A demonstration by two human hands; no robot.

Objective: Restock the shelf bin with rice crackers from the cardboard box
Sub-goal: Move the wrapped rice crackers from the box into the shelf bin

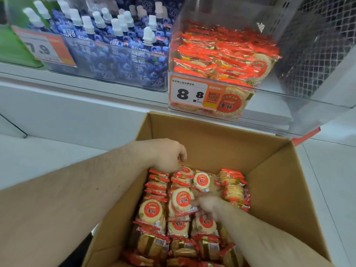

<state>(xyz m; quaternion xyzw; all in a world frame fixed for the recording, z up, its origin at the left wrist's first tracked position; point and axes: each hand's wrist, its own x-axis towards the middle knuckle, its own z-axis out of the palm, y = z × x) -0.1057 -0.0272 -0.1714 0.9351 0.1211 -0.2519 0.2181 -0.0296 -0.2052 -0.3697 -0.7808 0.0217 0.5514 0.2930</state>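
Both hands reached into the cardboard box of rice crackers: the left hand curled over packs at 11 o'clock, its grasp unclear, the right hand pinching one pack. The shelf bin stood at 12 o'clock.

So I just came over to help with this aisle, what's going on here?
A person is restocking rice crackers. Both hands are down in the open cardboard box, which is full of packets. The left hand reaches onto the packets at the far left side, and the right hand is taking hold of a rice cracker packet in the middle. The clear shelf bin above already holds many packets behind the 8.8 price tag.
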